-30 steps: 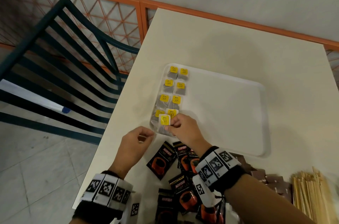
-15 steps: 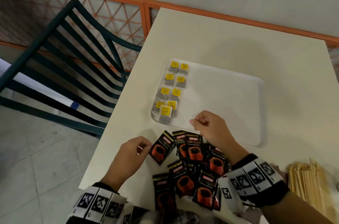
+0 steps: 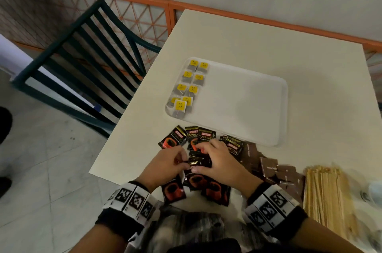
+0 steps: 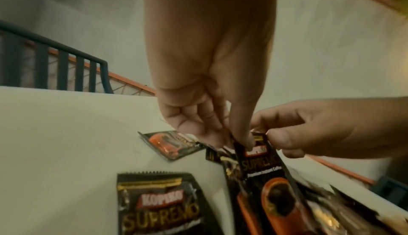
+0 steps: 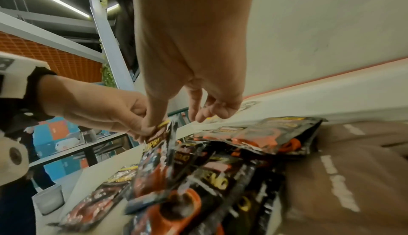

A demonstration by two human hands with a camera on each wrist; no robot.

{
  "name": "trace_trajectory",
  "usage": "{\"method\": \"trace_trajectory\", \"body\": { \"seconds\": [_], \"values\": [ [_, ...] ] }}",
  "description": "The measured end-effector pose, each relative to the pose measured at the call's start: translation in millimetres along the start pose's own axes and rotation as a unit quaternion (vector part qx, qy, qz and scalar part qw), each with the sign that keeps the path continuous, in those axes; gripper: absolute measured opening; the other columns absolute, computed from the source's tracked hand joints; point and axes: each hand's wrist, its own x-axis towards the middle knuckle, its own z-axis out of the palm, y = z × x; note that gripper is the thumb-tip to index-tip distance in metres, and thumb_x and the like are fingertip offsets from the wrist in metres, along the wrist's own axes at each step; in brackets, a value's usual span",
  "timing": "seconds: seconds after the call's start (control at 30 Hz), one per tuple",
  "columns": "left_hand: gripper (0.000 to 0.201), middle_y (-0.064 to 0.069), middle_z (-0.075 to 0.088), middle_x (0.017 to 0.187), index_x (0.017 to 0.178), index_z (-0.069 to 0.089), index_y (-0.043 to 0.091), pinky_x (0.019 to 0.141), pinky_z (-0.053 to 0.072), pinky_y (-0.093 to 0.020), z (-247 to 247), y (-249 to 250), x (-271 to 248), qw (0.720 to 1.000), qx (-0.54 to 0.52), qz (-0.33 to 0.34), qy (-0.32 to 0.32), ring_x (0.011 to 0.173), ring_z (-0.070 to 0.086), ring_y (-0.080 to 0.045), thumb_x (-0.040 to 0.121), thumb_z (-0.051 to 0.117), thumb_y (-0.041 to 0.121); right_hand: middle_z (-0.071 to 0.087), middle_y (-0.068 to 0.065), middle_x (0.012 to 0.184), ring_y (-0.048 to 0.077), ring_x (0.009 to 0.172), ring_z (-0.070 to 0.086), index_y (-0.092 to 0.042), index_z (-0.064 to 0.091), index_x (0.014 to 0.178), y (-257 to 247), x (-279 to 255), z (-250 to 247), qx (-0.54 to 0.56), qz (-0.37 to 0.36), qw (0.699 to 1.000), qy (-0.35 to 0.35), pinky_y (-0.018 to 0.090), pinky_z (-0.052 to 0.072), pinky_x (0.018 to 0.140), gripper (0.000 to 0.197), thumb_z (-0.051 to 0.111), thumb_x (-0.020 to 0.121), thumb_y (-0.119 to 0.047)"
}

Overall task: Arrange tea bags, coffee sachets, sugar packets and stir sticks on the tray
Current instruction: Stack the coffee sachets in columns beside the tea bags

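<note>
Both hands have drawn back from the tray since a second ago: the right hand, then at the near tea bag on the tray, now sits over the coffee sachets beside the left hand.

Coffee sachet under handling: black, labelled KOPIKO SUPREMO, lifted by its top edge out of the pile of coffee sachets on the table, just short of the tray's near rim. Long axis runs roughly upright in the left wrist view, label end up toward the fingers, cup picture hanging down toward the pile.

Left hand: thumb and fingertips pinch the sachet's top corner; remaining fingers curled in. Right hand: thumb and index finger pinch the same top edge from the other side; other fingers loosely curled above the pile. The two hands touch or nearly touch at the sachet.

Tray: white, long axis across the table. Tea bags with yellow tags lie in two columns along its left end, nearest one overlapping its neighbours.

Right of the sachet pile: brown sugar packets in a loose heap, then a bundle of wooden stir sticks, long axis pointing away from the person. Dark chair stands left of the table.
</note>
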Motion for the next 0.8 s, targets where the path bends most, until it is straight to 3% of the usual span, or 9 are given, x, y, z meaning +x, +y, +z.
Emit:
{"method": "trace_trajectory", "body": {
  "seconds": [0.07,0.13,0.2,0.3,0.43,0.53,0.6,0.7,0.8],
  "values": [
    [0.020,0.011,0.059,0.078,0.077,0.051,0.031,0.066,0.039,-0.006,-2.6,2.4,-7.7,0.998,-0.052,0.023,0.029,0.072,0.055,0.000,0.082,0.067,0.020,0.046,-0.003,0.105,0.010,0.100,0.039,-0.017,0.054,0.120,-4.8,3.2,-1.8,0.013,-0.014,1.000,0.013,0.019,0.033,0.084,0.045,0.062,0.084,-0.043],
    [0.013,0.006,0.063,0.079,0.080,0.056,0.026,0.068,0.043,-0.011,-6.4,4.2,-13.1,0.990,-0.120,0.034,0.070,0.074,0.058,-0.002,0.083,0.067,0.018,0.051,-0.012,0.085,0.001,0.078,0.047,-0.014,0.061,0.106,-12.2,2.9,-6.6,0.078,-0.019,0.997,0.020,0.011,0.033,0.067,0.027,0.062,0.086,-0.032],
    [0.008,0.002,0.065,0.088,0.090,0.060,0.019,0.072,0.048,-0.017,-10.4,5.7,-15.6,0.973,-0.208,0.005,0.104,0.079,0.060,-0.003,0.084,0.065,0.019,0.062,-0.013,0.083,0.000,0.075,0.057,-0.016,0.064,0.099,-19.7,3.7,-9.3,0.164,-0.013,0.986,0.024,0.010,0.041,0.066,0.019,0.064,0.085,-0.029],
    [0.021,0.002,0.069,0.098,0.106,0.060,0.019,0.075,0.053,-0.021,-15.2,5.8,-18.3,0.955,-0.292,-0.028,0.046,0.089,0.066,-0.009,0.085,0.062,0.021,0.070,0.000,0.093,0.017,0.081,0.068,-0.019,0.062,0.095,-31.9,9.1,-7.5,0.250,-0.013,0.967,0.036,0.029,0.055,0.074,0.016,0.068,0.082,-0.027],
    [0.021,-0.003,0.072,0.084,0.104,0.065,0.008,0.066,0.054,-0.022,-31.4,-8.9,-25.6,0.939,-0.338,-0.057,-0.031,0.076,0.067,-0.014,0.089,0.055,0.018,0.067,-0.005,0.090,0.016,0.078,0.068,-0.026,0.051,0.098,-47.2,19.1,6.3,0.339,0.017,0.940,0.033,0.025,0.057,0.073,0.028,0.072,0.079,-0.018],
    [0.016,0.001,0.072,0.073,0.095,0.065,0.009,0.062,0.054,-0.021,-44.5,-31.9,-36.0,0.935,-0.344,-0.085,0.015,0.071,0.067,-0.013,0.092,0.052,0.016,0.062,0.000,0.094,0.009,0.084,0.059,-0.018,0.052,0.110,-56.7,19.9,24.4,0.213,0.008,0.976,0.052,0.014,0.046,0.071,0.033,0.065,0.084,-0.035],
    [0.018,-0.001,0.074,0.081,0.097,0.063,0.012,0.070,0.055,-0.025,-49.3,-48.1,-42.3,0.931,-0.343,-0.117,0.042,0.079,0.069,-0.017,0.094,0.047,0.020,0.053,0.004,0.114,0.014,0.106,0.048,-0.014,0.048,0.122,-58.0,18.7,41.8,0.010,-0.043,0.999,-0.017,0.023,0.040,0.087,0.054,0.062,0.082,-0.047],
    [0.022,-0.009,0.071,0.096,0.102,0.059,0.016,0.078,0.056,-0.030,-54.4,-62.9,-47.7,0.923,-0.354,-0.147,0.035,0.089,0.067,-0.023,0.097,0.041,0.027,0.042,0.011,0.127,0.027,0.118,0.035,-0.010,0.043,0.125,-59.2,22.7,62.5,-0.231,-0.103,0.963,-0.092,0.039,0.032,0.100,0.070,0.069,0.072,-0.047],
    [0.020,-0.008,0.070,0.097,0.101,0.057,0.021,0.074,0.055,-0.026,-56.1,-70.8,-48.0,0.918,-0.367,-0.150,0.032,0.087,0.067,-0.018,0.098,0.038,0.028,0.042,0.011,0.123,0.027,0.115,0.037,-0.009,0.042,0.118,-65.6,28.7,67.1,-0.236,-0.054,0.965,-0.103,0.038,0.033,0.098,0.064,0.072,0.072,-0.042]
  ]
}}
